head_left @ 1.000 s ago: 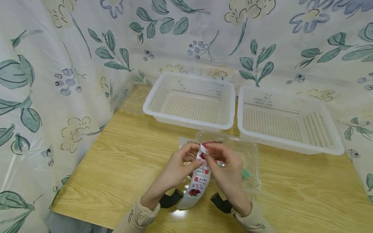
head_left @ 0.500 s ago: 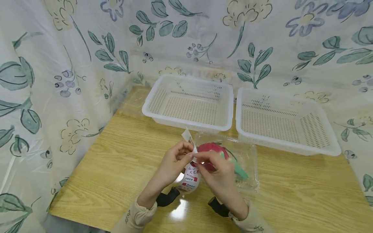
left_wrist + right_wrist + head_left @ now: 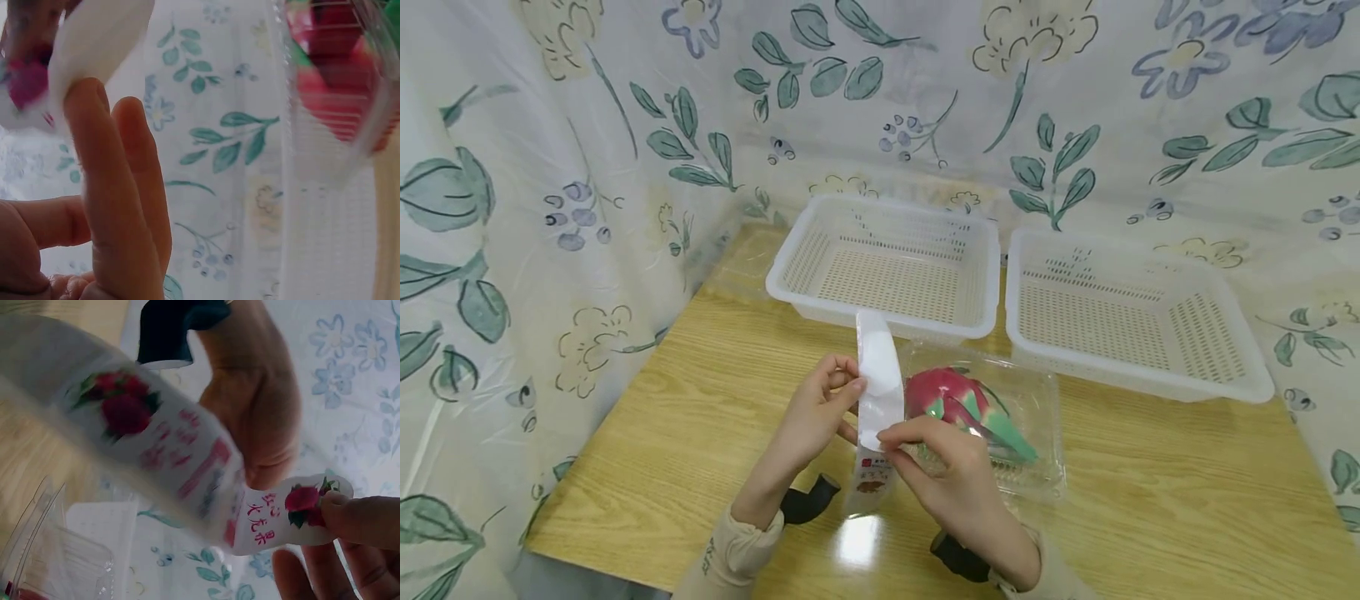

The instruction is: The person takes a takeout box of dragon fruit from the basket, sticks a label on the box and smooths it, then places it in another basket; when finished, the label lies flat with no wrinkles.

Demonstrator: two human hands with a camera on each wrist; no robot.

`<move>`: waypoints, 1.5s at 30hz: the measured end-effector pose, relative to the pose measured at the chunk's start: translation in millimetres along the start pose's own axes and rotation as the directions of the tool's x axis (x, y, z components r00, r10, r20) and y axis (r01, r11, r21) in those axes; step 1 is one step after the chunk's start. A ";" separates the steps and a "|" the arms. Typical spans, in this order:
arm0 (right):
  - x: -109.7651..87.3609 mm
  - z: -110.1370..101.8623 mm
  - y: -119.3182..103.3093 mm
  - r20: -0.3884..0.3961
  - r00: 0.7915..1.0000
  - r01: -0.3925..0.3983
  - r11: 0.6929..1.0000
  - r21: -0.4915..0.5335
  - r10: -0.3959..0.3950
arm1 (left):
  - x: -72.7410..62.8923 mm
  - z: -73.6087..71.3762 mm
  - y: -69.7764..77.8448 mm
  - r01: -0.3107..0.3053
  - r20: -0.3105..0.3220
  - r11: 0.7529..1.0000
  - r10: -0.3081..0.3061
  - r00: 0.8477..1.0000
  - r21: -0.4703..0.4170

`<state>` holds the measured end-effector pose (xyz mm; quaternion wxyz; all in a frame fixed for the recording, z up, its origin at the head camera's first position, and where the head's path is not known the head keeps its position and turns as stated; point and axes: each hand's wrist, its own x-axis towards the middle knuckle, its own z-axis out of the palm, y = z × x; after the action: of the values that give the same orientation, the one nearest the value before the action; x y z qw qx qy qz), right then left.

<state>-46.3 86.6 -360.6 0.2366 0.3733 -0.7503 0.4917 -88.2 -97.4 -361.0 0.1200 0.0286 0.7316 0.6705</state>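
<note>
My left hand pinches a strip of printed labels. Its white back faces the head camera; a printed length hangs below. With thumb and index finger, my right hand pinches a rounded label at the strip's lower part. Red lettering and a dragon fruit picture show on this label in the right wrist view, where it stands partly away from the strip. Just beyond the right hand, a red and green dragon fruit lies in a clear plastic box. Left-hand fingers touch the strip in the left wrist view.
Two white perforated baskets, one at the back middle and one at the back right, stand on the wooden table. A clear plastic piece lies left of them. A flowered curtain hangs behind.
The strip has turned from its printed side to its white back, its upper end raised. My left hand has shifted left and the right hand lower, uncovering the dragon fruit.
</note>
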 end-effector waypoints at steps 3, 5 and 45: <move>0.1 -0.6 -1.4 -0.010 1.000 0.000 0.998 0.070 0.001 | 7.5 -7.6 -7.0 0.023 -0.002 0.999 -0.024 1.000 -0.041; 0.1 -0.9 -1.2 -0.020 1.000 -0.011 0.995 0.102 0.013 | 12.2 -13.3 -11.9 0.038 -0.013 0.998 -0.039 0.999 -0.057; -15.0 -27.2 18.0 -0.046 0.956 -0.285 0.954 0.097 0.290 | 59.2 -42.0 -80.1 0.143 -0.199 0.591 0.030 0.980 0.794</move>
<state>-51.8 120.7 -370.6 0.1680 0.2553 -0.7666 0.5647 -145.0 -134.2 -445.3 0.0446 -0.0082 0.9635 0.2637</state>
